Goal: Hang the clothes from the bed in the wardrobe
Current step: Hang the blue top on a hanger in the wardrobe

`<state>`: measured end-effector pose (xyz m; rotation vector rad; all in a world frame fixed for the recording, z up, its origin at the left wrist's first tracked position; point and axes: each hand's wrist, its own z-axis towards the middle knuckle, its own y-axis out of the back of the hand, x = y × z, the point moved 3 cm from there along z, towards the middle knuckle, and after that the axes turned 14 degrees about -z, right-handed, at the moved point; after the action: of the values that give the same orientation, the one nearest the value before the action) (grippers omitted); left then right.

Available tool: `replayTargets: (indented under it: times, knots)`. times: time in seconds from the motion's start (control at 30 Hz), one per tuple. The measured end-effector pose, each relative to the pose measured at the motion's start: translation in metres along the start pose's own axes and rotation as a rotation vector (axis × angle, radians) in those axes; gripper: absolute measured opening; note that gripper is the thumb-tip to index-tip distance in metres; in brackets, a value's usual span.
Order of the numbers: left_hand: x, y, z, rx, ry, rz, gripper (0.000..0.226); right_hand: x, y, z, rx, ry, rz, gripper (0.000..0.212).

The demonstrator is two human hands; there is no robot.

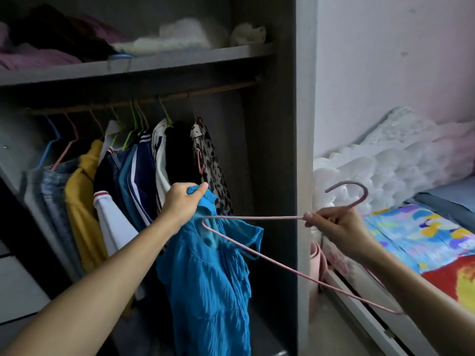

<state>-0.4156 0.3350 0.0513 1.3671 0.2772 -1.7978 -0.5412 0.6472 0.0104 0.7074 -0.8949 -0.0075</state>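
Right now the left hand (180, 199) is closed in a fist around a bunched top edge of the blue blouse (210, 273), holding it up in front of the open wardrobe (304, 124), just below the patterned garment (208, 160) at the right end of the rail (144, 98). The blouse hangs limp from that one pinch, its neckline sagging open below the fist. The right hand (331, 227) is closed by thumb and fingers on the neck of the pink hanger (257, 255), just under its hook; the hanger lies tilted, its far shoulder tip touching or just inside the blouse's neck opening, though I cannot tell which.

Several things could go wrong from here, in my judgement. The fabric looks thin and crinkled, so the hanger tip could snag on the collar or slide into a sleeve instead of the neck, leaving the blouse lopsided. With only one point held, the neckline may fold shut as the wire pushes in, and the garment could slip off the fist and fall to the wardrobe floor. The hanger's long lower arm reaches back towards the bed (421, 242) and the wardrobe's side panel, so swinging it round could knock the panel. The rail's right end has free space, but the hook could catch a neighbouring hanger.
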Motion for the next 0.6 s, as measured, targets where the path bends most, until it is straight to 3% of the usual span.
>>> replayTargets:
  times: [0.13,0.23,0.37,0.53,0.6]
  knots:
    - [-0.015,-0.012,-0.029,-0.01,-0.016,0.22,0.054,0.014,-0.008,-0.016,0.021,0.04,-0.02,0.02]
    - [-0.033,-0.022,-0.047,0.074,-0.065,0.294,0.054,0.016,-0.011,-0.025,0.077,0.049,0.031,0.021]
    - [-0.057,-0.023,-0.061,0.123,-0.133,0.282,0.054,0.016,-0.006,-0.033,0.015,-0.006,0.179,0.031]
    - [-0.071,-0.006,-0.063,0.14,-0.19,0.252,0.055,0.018,-0.006,-0.038,0.15,-0.006,0.288,0.036]
    - [-0.066,0.008,-0.06,0.107,-0.141,0.173,0.054,0.01,0.007,-0.036,0.119,-0.042,0.359,0.037]
